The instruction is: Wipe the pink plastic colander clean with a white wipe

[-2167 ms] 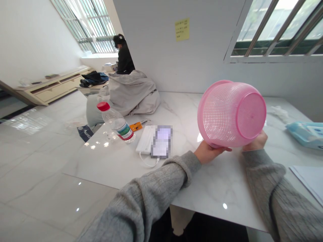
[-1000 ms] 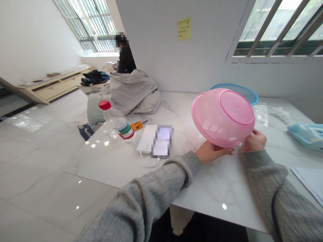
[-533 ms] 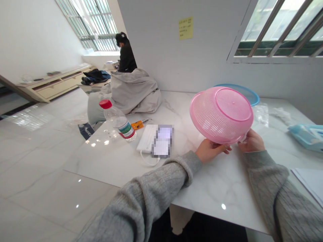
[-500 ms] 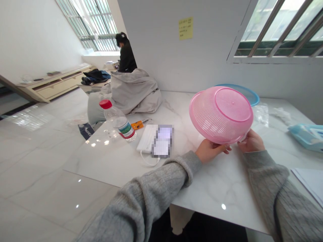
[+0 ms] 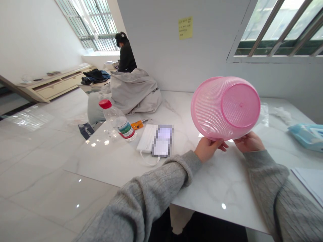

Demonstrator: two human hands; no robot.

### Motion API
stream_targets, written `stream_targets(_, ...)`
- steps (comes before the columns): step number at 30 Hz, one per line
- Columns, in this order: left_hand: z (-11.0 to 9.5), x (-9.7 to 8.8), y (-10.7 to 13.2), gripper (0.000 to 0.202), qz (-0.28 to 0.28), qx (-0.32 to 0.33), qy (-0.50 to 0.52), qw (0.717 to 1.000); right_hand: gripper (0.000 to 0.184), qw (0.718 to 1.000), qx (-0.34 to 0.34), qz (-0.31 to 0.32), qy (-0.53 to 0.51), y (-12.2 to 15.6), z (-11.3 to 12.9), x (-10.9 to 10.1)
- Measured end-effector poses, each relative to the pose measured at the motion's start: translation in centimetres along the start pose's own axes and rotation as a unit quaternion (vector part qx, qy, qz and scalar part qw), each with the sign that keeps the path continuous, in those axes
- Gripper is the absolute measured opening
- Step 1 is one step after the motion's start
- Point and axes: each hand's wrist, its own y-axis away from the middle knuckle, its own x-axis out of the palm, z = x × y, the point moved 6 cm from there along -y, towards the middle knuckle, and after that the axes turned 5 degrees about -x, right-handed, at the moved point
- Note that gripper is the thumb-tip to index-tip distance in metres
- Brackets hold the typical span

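A pink plastic mesh basket (image 5: 224, 107) is held above the white marble table (image 5: 217, 181), tipped so its solid round base faces me. My left hand (image 5: 208, 148) grips the basket's lower rim from below on the left. My right hand (image 5: 248, 142) grips the same rim on the right. Both hands have fingers curled on the rim, with grey knitted sleeves behind them.
A water bottle with a red cap (image 5: 116, 121), an orange item (image 5: 137, 125), a white power bank (image 5: 146, 138) and a phone (image 5: 162, 141) lie to the left. A grey bundle of cloth (image 5: 133, 92) sits behind. A blue packet (image 5: 308, 134) and papers (image 5: 310, 179) are right. A person (image 5: 125, 55) sits far back.
The basket has been tilted up again, its base turning from upward to facing me. It now hides the blue basin that showed behind it. My hands stayed on the rim.
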Motion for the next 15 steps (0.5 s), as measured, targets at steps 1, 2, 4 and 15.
stream_targets(1,-0.2,-0.1,0.0,0.061,-0.005,0.002,-0.001,1.0,0.038,1.0,0.002,0.005,-0.002,0.1,0.0,0.2)
stream_targets(2,-0.3,-0.2,0.0,0.062,-0.012,0.004,-0.002,1.0,0.04,1.0,0.004,0.009,-0.003,0.3,0.1,0.3)
stream_targets(4,-0.7,-0.4,0.0,0.063,-0.03,0.007,0.0,1.0,0.045,1.0,0.008,0.023,0.001,0.6,0.1,0.8)
stream_targets(15,-0.9,-1.9,-0.2,0.07,-0.133,0.034,0.091,0.986,0.044,0.994,-0.034,0.081,0.065,0.7,0.1,1.2)
